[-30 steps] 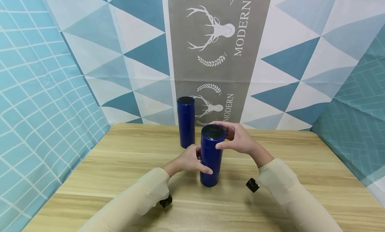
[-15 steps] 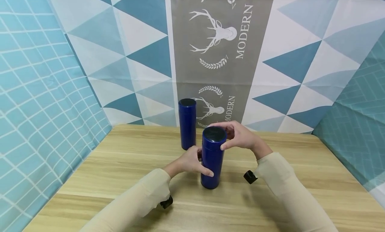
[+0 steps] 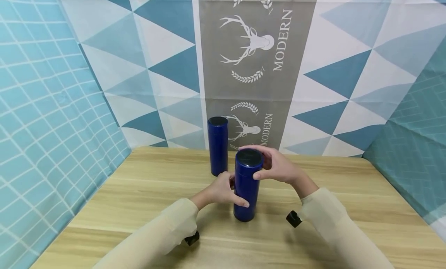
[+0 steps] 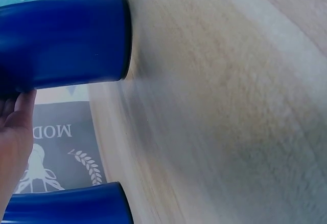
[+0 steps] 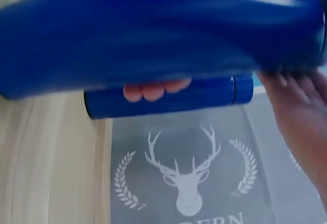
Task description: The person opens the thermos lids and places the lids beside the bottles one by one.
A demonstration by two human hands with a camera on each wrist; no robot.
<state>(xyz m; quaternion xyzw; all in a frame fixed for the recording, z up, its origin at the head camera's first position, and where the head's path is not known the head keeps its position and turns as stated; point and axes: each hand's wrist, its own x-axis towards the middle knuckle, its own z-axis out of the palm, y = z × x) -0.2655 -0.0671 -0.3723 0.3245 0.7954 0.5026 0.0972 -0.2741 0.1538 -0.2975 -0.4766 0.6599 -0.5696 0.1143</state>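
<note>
A dark blue vacuum flask (image 3: 246, 188) with a glossy black top stands upright near the middle of the wooden table. My left hand (image 3: 224, 188) grips its body at mid-height, thumb across the front. Up at the lid, my right hand (image 3: 280, 167) holds the flask from the right, thumb in front and fingers behind. The left hand's fingertips (image 5: 153, 91) show beneath the flask's body in the right wrist view. In the left wrist view, the flask's lower body (image 4: 66, 42) and dark base rim are visible. Whether the lid is loose cannot be told.
A second blue flask (image 3: 218, 151) stands upright behind and slightly left of the held one. Wood-grain tabletop (image 3: 146, 184) surrounds both. A patterned cloth (image 3: 170, 67) hangs at the back edge, with tiled-print cloths (image 3: 42, 106) at the sides.
My right thumb has shifted slightly right on the lid, then back left. The left hand keeps its grip, and the held flask stays in place. The head view has tilted slightly upward.
</note>
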